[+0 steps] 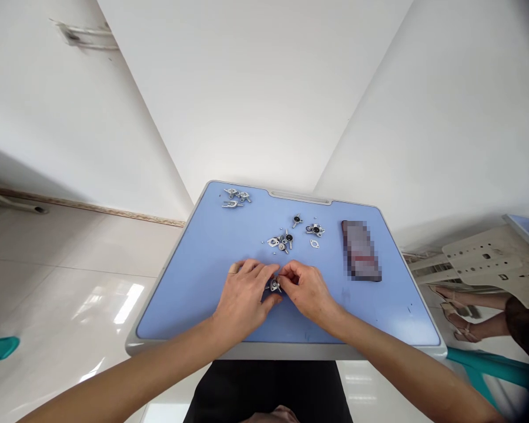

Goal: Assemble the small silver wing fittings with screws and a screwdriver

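My left hand [247,295] rests low over the blue desk, its thumb and fingers closed around a small silver metal fitting [274,286] with a flat flange. From the other side, my right hand [307,292] meets it, thumb and forefinger pinched at the fitting's top edge. Whether a tiny piece sits in that pinch is hidden. Just beyond my hands lies a loose group of similar metal fittings [283,245], some with black round centres. A flat oval plate with holes [314,244] lies to their right.
More fittings [316,230] and another single one [297,220] lie farther back. Several silver parts [237,197] sit at the desk's [189,258] far left corner. A blurred phone-like object [361,251] is at the right. A person's feet [461,320] show beyond the right edge.
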Tool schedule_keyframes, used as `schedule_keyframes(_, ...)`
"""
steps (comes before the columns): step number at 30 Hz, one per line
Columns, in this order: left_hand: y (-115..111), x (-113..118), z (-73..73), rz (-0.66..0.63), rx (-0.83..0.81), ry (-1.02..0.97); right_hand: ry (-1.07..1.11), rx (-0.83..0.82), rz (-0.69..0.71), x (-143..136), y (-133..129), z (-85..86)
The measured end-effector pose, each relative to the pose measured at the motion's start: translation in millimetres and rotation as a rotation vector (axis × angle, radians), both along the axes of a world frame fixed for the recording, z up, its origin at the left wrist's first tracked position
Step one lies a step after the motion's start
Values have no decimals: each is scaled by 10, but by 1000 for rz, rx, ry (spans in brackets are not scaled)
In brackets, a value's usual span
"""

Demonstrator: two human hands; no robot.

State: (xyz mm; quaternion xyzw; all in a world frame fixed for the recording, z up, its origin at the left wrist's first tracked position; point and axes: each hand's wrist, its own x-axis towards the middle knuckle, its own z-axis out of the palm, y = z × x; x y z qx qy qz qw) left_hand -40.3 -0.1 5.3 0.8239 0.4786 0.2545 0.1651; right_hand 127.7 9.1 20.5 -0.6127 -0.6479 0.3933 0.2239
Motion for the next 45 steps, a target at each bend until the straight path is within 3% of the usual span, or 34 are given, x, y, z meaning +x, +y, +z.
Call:
schedule_keyframes(5, 7, -15, -48, 0, 24, -16, 69, 45, -4, 97, -34, 141)
schedule_keyframes(9, 6, -27, -58, -13, 33, -15, 107, 75, -97, 361, -107, 265)
schedule_keyframes(12, 4, -6, -54, -4, 47, -3, 12, 119, -177, 631, -198, 252)
schedule_keyframes(15, 6, 20, -59, 0, 55, 1, -124, 235, -90, 784, -253, 155)
schedule_keyframes(19, -2, 25, -73, 25, 58, 4, -322, 366, 223, 611, -162, 58)
schedule_keyframes(22, -23, 9, -76, 58, 59, 24, -527, 289, 398, 325, -24, 95)
schedule_keyframes(25, -44, -10, -79, 88, 51, 35, -655, 212, 478, 115, 55, 166)
schedule_keyframes(29, -54, -35, -100, 64, 90, -4, -688, 187, 436, 50, 28, 177)
schedule_keyframes(36, -52, -49, -127, 12, 94, -54, -628, 172, 276, 81, -111, 52)
schedule_keyframes(45, -66, -61, -118, -19, 73, -79, -529, 194, 232, 88, -212, -34)
